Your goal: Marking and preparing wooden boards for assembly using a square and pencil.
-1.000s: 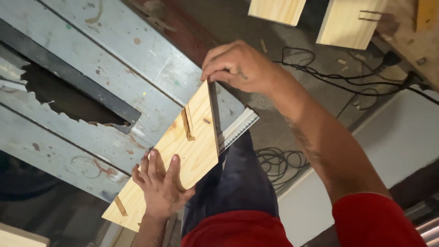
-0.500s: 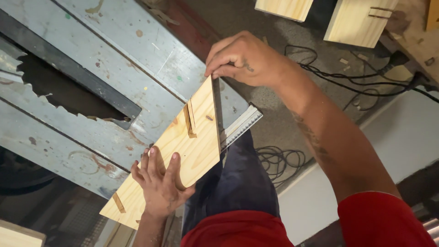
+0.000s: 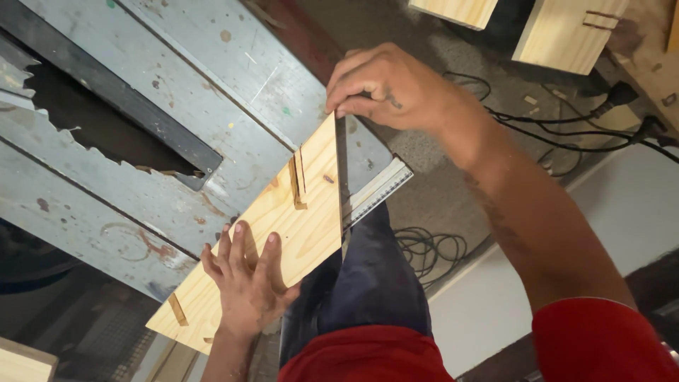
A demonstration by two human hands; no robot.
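A pale wooden board (image 3: 311,212) with narrow slots cut in it lies across the edge of a grey painted workbench (image 3: 212,78). My left hand (image 3: 247,279) presses flat on the board's near half, fingers spread. My right hand (image 3: 385,88) pinches the far end of a metal square (image 3: 368,194), whose dark blade lies across the board and whose ruled arm sticks out past the board's edge.
The workbench top has a jagged broken hole (image 3: 85,120) at the left. On the floor lie black cables (image 3: 566,134), a coil of wire (image 3: 431,247) and more slotted wooden pieces (image 3: 566,35) at the top right. My dark-trousered leg (image 3: 361,290) is below the board.
My right hand has slid slightly along the board with the square. The left hand stays pressed on the board.
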